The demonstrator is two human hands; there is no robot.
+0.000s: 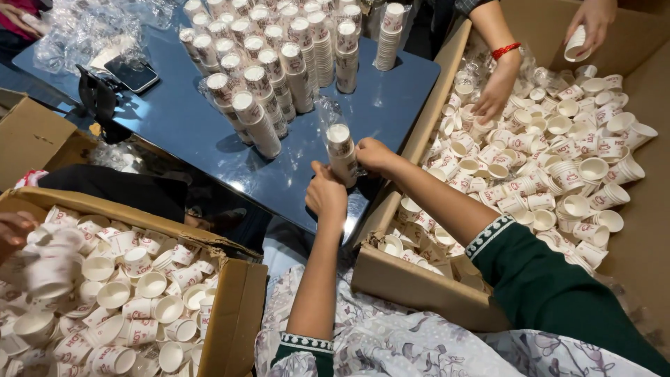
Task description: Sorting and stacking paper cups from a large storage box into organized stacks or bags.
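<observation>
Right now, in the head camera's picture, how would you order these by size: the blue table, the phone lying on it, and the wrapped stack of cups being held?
Largest to smallest:
1. blue table
2. wrapped stack of cups
3. phone
The stack and phone look close, and the stack sits nearer the camera, so that order is unsure.

premises: a small packing workroom, not a home kitchen. evidence: large cardboard boxes [412, 279] heaped with loose paper cups [558, 174], rows of wrapped cup stacks [265, 77] standing on a blue tabletop [174, 119], clear plastic sleeves [84, 28] piled at its far corner, several people sorting at once.
</observation>
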